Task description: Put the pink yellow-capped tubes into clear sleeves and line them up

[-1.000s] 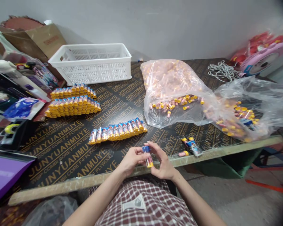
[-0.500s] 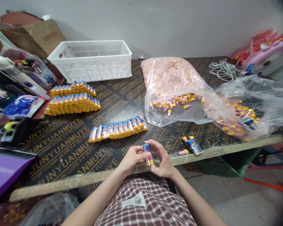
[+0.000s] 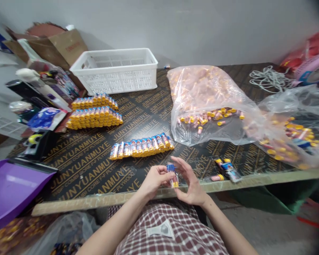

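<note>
Between thumb and fingers my left hand pinches a small tube with a blue top and yellow base, near the table's front edge. Close to its right side, my right hand is spread, fingers apart, with nothing held. Just beyond my hands lies a row of similar tubes side by side. To the right, a few loose tubes and a pink one with a yellow cap rest near the edge.
Stacked tubes sit at the left before a white basket. A clear bag of small pieces and another open bag lie right. A purple dustpan is at far left, white cable back right.
The view has shifted, so the table's contents appear further right. My right hand's fingers have opened wider and moved slightly off the tube, which stays in my left hand.
</note>
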The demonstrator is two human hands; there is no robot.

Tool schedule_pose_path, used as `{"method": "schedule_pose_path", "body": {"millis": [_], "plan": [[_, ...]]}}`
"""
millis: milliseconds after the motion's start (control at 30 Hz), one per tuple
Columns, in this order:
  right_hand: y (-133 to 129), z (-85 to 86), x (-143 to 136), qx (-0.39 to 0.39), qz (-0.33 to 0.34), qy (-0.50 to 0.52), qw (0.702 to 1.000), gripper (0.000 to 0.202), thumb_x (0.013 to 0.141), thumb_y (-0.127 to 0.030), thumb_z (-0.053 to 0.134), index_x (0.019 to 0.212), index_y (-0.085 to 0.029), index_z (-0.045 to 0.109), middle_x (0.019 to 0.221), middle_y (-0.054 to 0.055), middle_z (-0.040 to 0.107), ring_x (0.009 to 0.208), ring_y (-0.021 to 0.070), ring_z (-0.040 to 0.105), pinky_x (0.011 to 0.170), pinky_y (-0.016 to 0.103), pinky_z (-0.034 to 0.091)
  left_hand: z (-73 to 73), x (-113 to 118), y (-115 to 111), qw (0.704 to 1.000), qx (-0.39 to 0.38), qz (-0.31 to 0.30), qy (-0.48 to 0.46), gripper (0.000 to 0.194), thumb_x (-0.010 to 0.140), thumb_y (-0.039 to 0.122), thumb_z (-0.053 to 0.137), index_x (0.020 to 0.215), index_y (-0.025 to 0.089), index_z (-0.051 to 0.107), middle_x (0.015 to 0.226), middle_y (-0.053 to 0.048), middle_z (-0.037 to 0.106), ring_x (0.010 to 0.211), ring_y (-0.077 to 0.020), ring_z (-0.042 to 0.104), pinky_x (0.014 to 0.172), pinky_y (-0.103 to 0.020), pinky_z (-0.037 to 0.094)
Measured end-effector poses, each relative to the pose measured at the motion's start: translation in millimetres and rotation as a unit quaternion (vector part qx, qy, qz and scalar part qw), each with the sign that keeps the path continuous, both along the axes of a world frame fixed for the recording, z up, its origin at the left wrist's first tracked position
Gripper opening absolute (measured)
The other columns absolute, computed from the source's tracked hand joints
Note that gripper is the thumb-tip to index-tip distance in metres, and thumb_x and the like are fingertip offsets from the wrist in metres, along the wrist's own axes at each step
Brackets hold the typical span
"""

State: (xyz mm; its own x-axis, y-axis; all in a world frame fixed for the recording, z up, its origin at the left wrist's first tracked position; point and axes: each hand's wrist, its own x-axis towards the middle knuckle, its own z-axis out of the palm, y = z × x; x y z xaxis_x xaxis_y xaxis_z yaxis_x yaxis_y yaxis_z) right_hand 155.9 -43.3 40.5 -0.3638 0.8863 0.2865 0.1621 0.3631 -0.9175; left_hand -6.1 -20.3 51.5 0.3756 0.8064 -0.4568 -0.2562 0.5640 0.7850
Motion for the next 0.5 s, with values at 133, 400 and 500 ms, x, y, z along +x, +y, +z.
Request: {"method": "schedule_pose_path", "body": {"millis": [133, 400, 500], "plan": [[8, -0.9, 16, 0.005, -0.051, -0.004, 0.999, 0.086, 0.072, -0.022, 0.063, 0.142, -0.031, 0.012, 0.149, 0.007, 0.02, 0.128, 0.028, 0.038, 0.104, 0.048, 0.036, 18.7, -44, 27, 0.969, 0.132, 0.088, 0.191, 0.032, 0.051, 0.038, 0.08, 0.062, 0.013, 0.063, 0.056, -0.002, 0.063, 0.048, -0.012, 0.054, 0.05, -0.022, 0.042], [14, -4.8, 43, 0.016, -0.141, -0.073, 0.987, 0.062, 0.079, -0.027, 0.06, 0.135, -0.028, 0.034, 0.14, 0.009, 0.036, 0.123, 0.0258, 0.044, 0.099, 0.043, 0.041, 19.4, -129, 82, 0.712, 0.254, 0.104, 0.646, 0.047, 0.061, 0.055, 0.067, 0.083, 0.014, 0.07, 0.072, -0.01, 0.069, 0.068, -0.0228, 0.062, 0.063, -0.028, 0.042], [16, -0.1, 50, 0.045, -0.174, -0.138, 0.974, 0.055, 0.079, -0.032, 0.06, 0.13, -0.026, 0.042, 0.139, 0.009, 0.038, 0.127, 0.0261, 0.038, 0.103, 0.045, 0.035, 19.9, -127, 82, 0.671, 0.24, 0.081, 0.697, 0.053, 0.066, 0.058, 0.061, 0.093, 0.014, 0.069, 0.08, -0.013, 0.07, 0.077, -0.0266, 0.062, 0.066, -0.029, 0.042]]}}
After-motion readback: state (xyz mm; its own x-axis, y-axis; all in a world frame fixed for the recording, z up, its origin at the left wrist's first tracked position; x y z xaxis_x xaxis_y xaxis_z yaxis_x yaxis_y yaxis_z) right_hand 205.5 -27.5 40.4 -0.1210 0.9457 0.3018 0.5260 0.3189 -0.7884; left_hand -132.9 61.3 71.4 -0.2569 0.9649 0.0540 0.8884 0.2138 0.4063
